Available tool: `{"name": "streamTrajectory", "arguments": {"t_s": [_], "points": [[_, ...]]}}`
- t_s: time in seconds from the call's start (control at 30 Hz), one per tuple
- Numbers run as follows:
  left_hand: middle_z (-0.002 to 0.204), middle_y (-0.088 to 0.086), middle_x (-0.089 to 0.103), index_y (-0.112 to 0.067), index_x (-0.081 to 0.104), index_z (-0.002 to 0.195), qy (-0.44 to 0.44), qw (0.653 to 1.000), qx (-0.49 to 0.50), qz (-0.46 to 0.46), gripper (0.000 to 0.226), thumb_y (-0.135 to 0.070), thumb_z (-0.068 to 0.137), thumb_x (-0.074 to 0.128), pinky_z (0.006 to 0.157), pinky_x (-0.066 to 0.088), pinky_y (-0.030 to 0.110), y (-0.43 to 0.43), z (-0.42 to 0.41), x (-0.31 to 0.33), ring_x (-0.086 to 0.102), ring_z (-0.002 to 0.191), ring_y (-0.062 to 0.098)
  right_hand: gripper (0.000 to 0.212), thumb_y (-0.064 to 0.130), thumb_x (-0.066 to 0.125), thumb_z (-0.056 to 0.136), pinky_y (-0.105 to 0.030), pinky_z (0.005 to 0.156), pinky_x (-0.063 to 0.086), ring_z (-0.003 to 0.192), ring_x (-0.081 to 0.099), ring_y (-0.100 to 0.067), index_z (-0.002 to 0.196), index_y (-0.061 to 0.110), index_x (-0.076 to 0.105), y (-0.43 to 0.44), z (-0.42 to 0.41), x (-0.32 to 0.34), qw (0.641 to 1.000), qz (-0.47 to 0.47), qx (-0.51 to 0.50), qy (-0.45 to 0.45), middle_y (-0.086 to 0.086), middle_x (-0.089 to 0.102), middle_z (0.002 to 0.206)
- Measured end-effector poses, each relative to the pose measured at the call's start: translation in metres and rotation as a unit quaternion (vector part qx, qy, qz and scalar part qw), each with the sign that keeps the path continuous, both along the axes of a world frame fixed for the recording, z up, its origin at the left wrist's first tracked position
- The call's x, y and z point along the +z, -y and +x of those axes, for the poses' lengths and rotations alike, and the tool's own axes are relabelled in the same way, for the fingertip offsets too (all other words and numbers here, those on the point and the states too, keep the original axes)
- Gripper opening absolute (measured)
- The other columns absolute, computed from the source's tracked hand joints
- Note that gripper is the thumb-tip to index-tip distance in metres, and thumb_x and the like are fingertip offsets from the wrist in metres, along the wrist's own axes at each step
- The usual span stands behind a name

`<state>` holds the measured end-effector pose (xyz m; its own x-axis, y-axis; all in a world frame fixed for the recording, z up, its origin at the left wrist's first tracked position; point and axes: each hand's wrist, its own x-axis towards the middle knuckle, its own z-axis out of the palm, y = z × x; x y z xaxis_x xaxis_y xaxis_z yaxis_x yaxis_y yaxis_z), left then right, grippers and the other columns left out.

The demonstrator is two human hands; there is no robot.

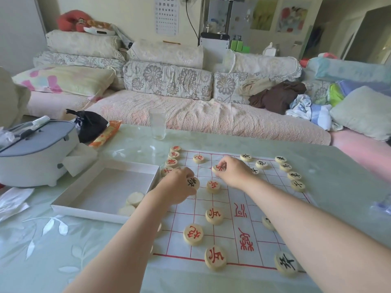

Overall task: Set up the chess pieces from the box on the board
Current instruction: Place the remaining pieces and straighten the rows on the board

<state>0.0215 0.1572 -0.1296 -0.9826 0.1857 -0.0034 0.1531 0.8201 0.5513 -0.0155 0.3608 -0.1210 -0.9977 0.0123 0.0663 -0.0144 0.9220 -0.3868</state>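
Observation:
A white paper board [249, 199] with red grid lines lies on the table, with several round wooden pieces on it, red-marked ones on the left and black-marked ones on the right. My left hand [177, 187] grips a black-marked piece [193, 183] at the board's left side. My right hand [232, 172] pinches a red-marked piece [218, 168] on the board's far middle. The white box [101, 187] sits left of the board, with three plain-faced pieces [132, 203] in its near right corner.
A drinking glass [157, 123] stands beyond the board. A grey and white appliance [36, 153], a black bag [91, 123] and a snack packet [105, 134] crowd the table's far left. A sofa with cushions runs behind the table.

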Motion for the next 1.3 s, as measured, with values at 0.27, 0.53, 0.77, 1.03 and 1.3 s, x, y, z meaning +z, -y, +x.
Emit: {"name": "streamTrajectory", "arguments": {"t_s": [0.27,0.53,0.77,1.03,1.3], "points": [[0.122,-0.001,0.053,-0.024,0.052,0.127,-0.013,0.999,-0.002,0.045,0.053,-0.026,0.078,0.072,0.074,0.046,0.025,0.002,-0.017,-0.003,0.05,0.102,0.017,0.021,0.043,0.057,0.092,-0.034,0.088,0.045,0.107,0.059,-0.023,0.108,0.028,0.06,0.016,-0.037,-0.016,0.999,0.046,-0.003,-0.003,0.004,0.065,0.116],[0.112,-0.003,0.059,-0.029,0.054,0.121,0.031,0.993,-0.013,0.109,0.051,-0.02,0.076,0.076,0.057,0.052,0.028,-0.006,-0.015,0.001,0.062,0.093,0.021,0.024,0.037,0.052,0.096,-0.036,0.098,0.041,0.121,0.051,-0.024,0.115,0.031,0.066,0.01,-0.031,-0.021,0.998,0.039,0.006,-0.05,0.0,0.055,0.13],[0.105,-0.005,0.061,-0.027,0.054,0.12,0.024,0.985,-0.017,0.168,0.054,-0.017,0.074,0.078,0.052,0.051,0.026,-0.022,0.005,0.003,0.064,0.082,0.017,0.019,0.021,0.054,0.1,-0.027,0.054,0.05,0.06,0.063,-0.018,0.099,0.012,0.07,0.017,0.026,-0.001,0.925,-0.373,0.04,0.064,-0.007,0.071,0.087],[0.097,-0.002,0.068,-0.018,0.056,0.111,0.031,0.957,-0.013,0.289,0.037,-0.009,0.08,0.073,0.068,0.051,0.028,-0.051,0.033,0.011,0.063,0.077,0.013,0.01,0.003,0.065,0.091,-0.027,0.058,0.052,0.067,0.063,-0.021,0.096,0.011,0.062,-0.02,0.071,0.004,0.881,-0.47,0.009,0.051,-0.012,0.069,0.085],[0.09,0.009,0.07,-0.013,0.063,0.098,0.077,0.925,0.03,0.371,0.016,-0.001,0.088,0.06,0.072,0.055,0.029,-0.09,0.055,0.01,0.065,0.075,0.019,0.025,0.009,0.076,0.084,-0.033,0.073,0.059,0.075,0.068,-0.018,0.106,0.014,0.066,-0.057,0.103,0.005,0.901,-0.431,0.023,0.037,-0.015,0.072,0.104]]}}
